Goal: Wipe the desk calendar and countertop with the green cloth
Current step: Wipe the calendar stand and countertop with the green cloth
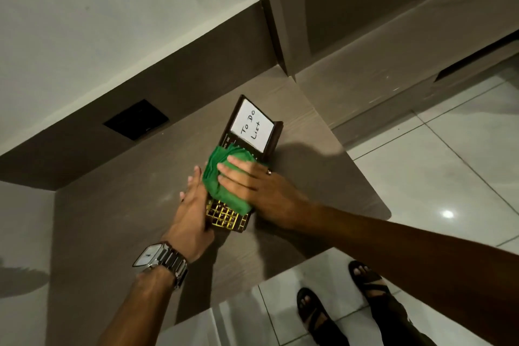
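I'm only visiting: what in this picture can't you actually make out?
All in the head view:
- The middle of the desk calendar: covered by the green cloth and the right hand pressing on it.
- The calendar's left edge: behind the left hand.
- The gold grid: its figures are too small and dim to read.
- The wristwatch: glare on its face, so the time is unreadable.
- The black panel in the wall: too dark to identify.

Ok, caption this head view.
Right hand presses a green cloth onto a dark, gold-gridded desk calendar, left hand against its side, on a brown wood-grain countertop.
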Action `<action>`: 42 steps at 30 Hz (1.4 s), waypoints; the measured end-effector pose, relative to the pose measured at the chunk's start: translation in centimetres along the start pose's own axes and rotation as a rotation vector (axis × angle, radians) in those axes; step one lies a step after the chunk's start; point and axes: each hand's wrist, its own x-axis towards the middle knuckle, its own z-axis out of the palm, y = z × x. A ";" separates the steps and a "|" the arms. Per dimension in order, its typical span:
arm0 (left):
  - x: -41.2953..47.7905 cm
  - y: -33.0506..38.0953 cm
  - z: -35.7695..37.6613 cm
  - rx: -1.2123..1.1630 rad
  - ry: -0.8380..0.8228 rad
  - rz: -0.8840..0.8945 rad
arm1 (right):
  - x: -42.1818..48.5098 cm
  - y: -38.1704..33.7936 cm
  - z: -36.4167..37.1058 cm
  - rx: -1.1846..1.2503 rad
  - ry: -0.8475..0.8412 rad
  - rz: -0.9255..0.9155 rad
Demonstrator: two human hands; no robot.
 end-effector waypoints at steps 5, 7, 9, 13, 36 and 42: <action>0.0 0.2 -0.3 -0.035 0.006 0.009 | -1.9 3.1 0.6 -0.118 -0.038 0.262; -0.1 0.4 -0.3 -0.042 0.011 0.015 | -3.5 2.3 1.3 -0.083 -0.068 0.138; -0.2 0.4 -0.2 -0.039 0.013 0.016 | -3.3 1.5 1.4 -0.088 -0.094 -0.036; -0.2 0.4 -0.3 -0.026 0.012 -0.001 | 1.7 4.3 -1.0 -0.183 0.031 -0.123; -0.3 1.5 -0.8 -0.072 -0.017 -0.072 | -4.5 -5.7 0.0 0.051 -0.443 0.175; -0.6 1.8 -1.1 -0.090 -0.026 -0.089 | -5.2 -3.7 -3.3 0.404 -0.288 0.035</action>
